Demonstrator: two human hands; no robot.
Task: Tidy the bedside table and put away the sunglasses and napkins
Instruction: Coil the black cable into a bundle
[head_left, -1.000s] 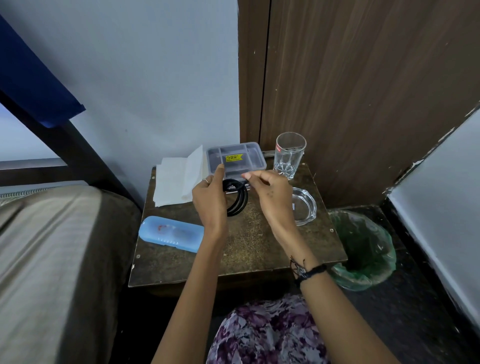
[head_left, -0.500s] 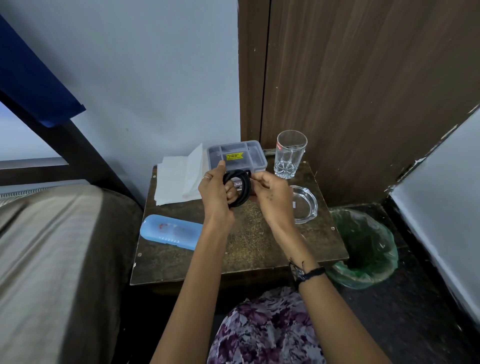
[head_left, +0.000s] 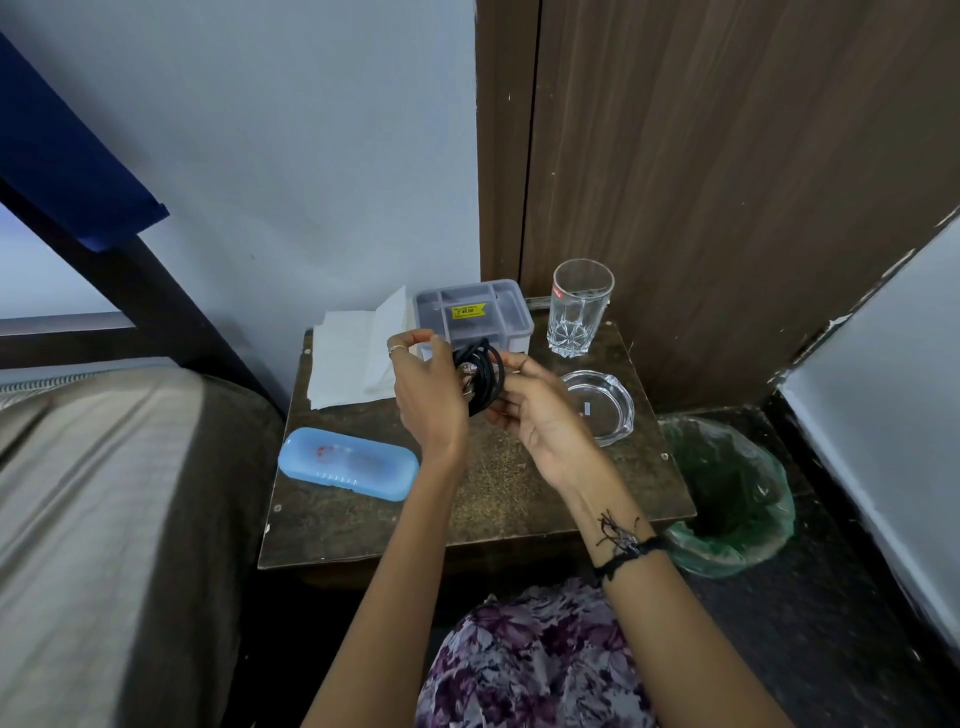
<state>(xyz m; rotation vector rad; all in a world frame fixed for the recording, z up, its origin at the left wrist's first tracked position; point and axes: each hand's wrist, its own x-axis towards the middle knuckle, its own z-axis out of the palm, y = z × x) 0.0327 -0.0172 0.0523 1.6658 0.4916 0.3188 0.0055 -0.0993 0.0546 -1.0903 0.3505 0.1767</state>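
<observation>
Both hands are raised over the bedside table (head_left: 483, 499), sharing a bundle of black coiled cord (head_left: 480, 376) (possibly hair ties or a cable; too small to tell). The left hand (head_left: 428, 392) curls its fingers round the bundle's left side, a ring showing on one finger. The right hand (head_left: 540, 410) is turned palm up and pinches the bundle's right edge, a black thread band tied at its wrist.

At the table's back left lie the white napkins (head_left: 353, 364), a loose stack with one sheet leaning up against the grey plastic box (head_left: 475, 314), which bears a yellow sticker on its lid. Right of the box stands a clear drinking glass (head_left: 581, 314), upright, and in front of it sits a glass ashtray (head_left: 602, 405). A pale blue glasses case (head_left: 348, 463), closed, lies near the table's front left. No sunglasses can be made out. Beside the table on the floor stands a bin lined with a green bag (head_left: 737, 493).
</observation>
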